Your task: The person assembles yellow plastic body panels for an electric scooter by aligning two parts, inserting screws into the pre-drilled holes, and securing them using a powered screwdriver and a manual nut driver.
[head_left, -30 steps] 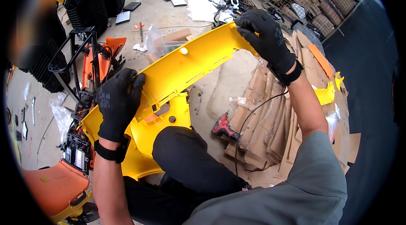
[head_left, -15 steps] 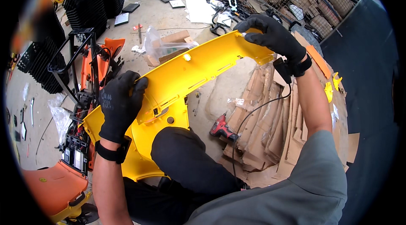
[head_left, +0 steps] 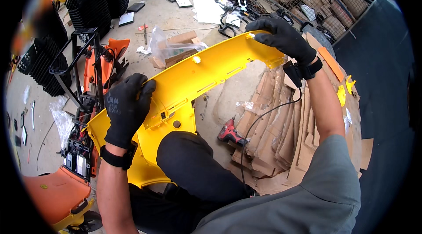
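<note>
A long curved yellow plastic panel (head_left: pixel 211 69) slants across the view in front of me, its inner face with slots and clips showing. My left hand (head_left: pixel 127 104), in a black glove, is closed on its left part, thumb over the edge. At the panel's far right end, my right hand (head_left: pixel 283 40), also gloved in black, grips the upper rim. Below the panel, by my knee, lies another yellow plastic part (head_left: pixel 180 124) with a round hole; my leg hides some of it. Whether the two yellow parts touch cannot be made out.
A red and black cordless drill (head_left: pixel 231 133) lies on the floor beside flattened cardboard (head_left: pixel 272 119). To the left stands a black metal frame (head_left: pixel 74 67) with orange panels. An orange panel (head_left: pixel 57 194) is at lower left. Stacked black crates (head_left: pixel 90 5) stand farther back.
Both hands and the yellow panel have barely moved; the left hand has shifted very slightly right. Nothing was let go.
</note>
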### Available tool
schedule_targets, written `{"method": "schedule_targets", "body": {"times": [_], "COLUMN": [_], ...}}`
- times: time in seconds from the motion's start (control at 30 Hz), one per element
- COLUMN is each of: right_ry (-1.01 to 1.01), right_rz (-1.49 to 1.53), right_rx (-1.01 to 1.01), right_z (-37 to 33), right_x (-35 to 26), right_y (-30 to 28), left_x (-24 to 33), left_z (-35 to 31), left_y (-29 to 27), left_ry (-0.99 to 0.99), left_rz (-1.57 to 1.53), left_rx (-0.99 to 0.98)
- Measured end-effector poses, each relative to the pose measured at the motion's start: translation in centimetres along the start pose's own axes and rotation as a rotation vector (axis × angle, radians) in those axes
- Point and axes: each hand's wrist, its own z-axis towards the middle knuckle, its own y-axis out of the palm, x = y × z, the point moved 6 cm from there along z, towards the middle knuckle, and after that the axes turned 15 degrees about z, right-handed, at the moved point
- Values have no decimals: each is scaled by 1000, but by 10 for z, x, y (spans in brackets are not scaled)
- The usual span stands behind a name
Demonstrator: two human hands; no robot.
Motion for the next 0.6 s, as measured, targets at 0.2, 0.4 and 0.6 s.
{"method": "schedule_targets", "body": {"times": [0.2, 0.4, 0.6], "right_ry": [-4, -160, 139], "right_rz": [-27, -107, 303], "right_rx": [4, 263, 436], "right_z": [1, -4, -68], "right_x": [5, 1, 56], "right_y": [-1, -20, 39], "left_x": [1, -10, -32], "left_z": [0, 1, 3], "left_y": [3, 4, 1], "left_ry": [-4, -36, -87], "left_rz": [4, 24, 76], "left_rx": [-8, -32, 5]}}
